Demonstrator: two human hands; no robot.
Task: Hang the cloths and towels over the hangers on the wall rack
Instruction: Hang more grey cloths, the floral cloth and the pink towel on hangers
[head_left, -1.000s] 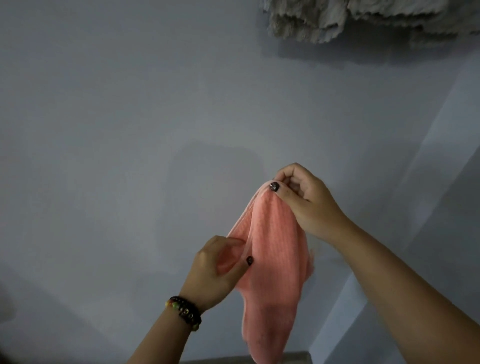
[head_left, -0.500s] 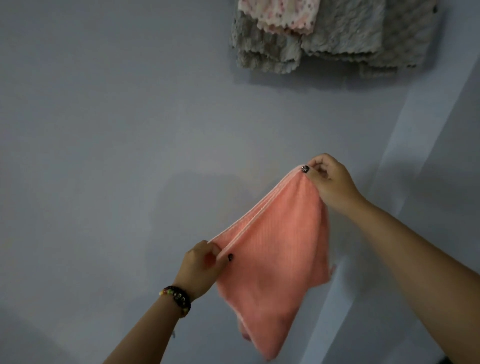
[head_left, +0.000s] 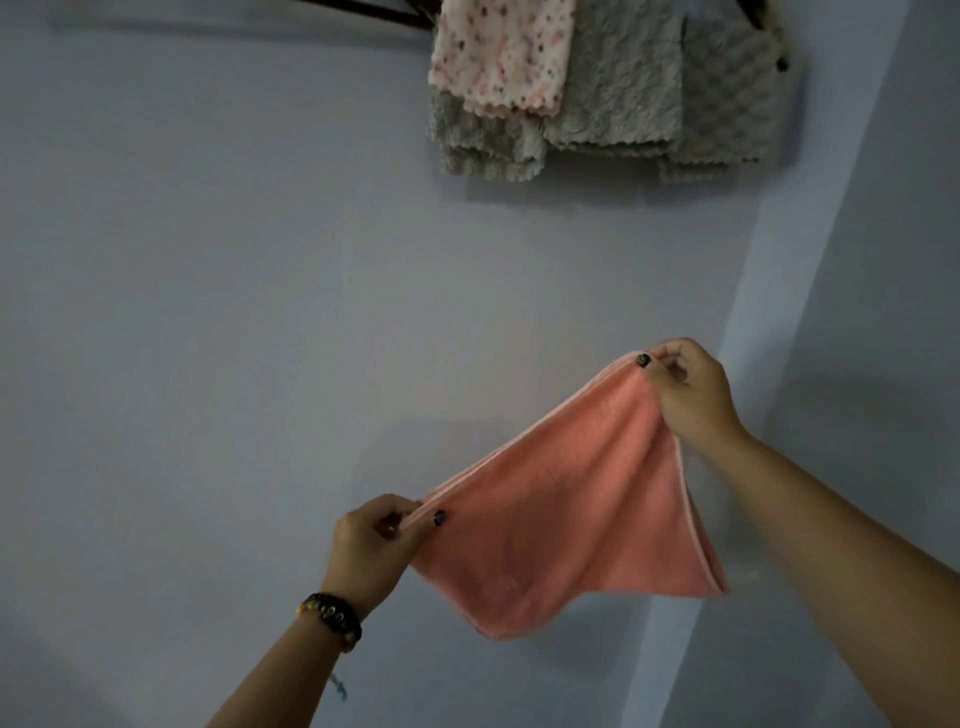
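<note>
A pink cloth (head_left: 561, 525) hangs spread between both hands in front of the wall. My left hand (head_left: 376, 545) pinches its lower left corner. My right hand (head_left: 688, 395) pinches the upper right corner, higher up. The cloth's top edge runs taut and slanted between them; the rest sags below. High on the wall, several cloths hang from the rack: a white spotted cloth (head_left: 501, 57) in front of grey towels (head_left: 623, 88). A dark hanger bar (head_left: 374, 13) shows at the top, left of them.
The plain pale wall (head_left: 208, 312) fills most of the view. A wall corner (head_left: 748, 322) runs down on the right, beside my right hand. A beaded bracelet (head_left: 332, 618) sits on my left wrist.
My hands have moved apart, stretching the pink cloth from a bunched strip into a wide spread. The view has tilted up, bringing more of the hung cloths and the rack into sight.
</note>
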